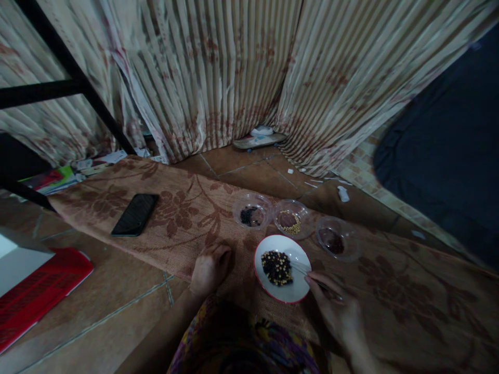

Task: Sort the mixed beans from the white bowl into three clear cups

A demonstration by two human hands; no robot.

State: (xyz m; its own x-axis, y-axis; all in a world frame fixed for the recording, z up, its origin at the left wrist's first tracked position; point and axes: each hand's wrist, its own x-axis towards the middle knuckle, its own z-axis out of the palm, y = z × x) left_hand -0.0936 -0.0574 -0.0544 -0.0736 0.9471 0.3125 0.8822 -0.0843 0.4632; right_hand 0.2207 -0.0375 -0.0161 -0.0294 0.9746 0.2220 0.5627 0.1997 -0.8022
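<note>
A white bowl with a red rim (303, 254) sits on the cloth-covered bench in front of me. Mixed dark and yellowish beans or grains (276, 268) lie in it. My right hand (336, 306), at the bowl's right edge, is closed around a slim metal utensil (300, 268). Its front end reaches into the bowl beside the grains; whether it is tweezers, a fork or a spoon is unclear. To the left of the bowl, my left hand (210, 267) rests on the cloth as a loose fist, and no object shows in it.
Behind the bowl stand clear plastic cups: one with black beans (249, 215), one with yellow grains (290, 222), one with dark reddish beans (333, 243). A phone (135, 214) lies at left on the brown patterned cloth (187, 202). A skateboard (259, 140) is on the floor by the curtains.
</note>
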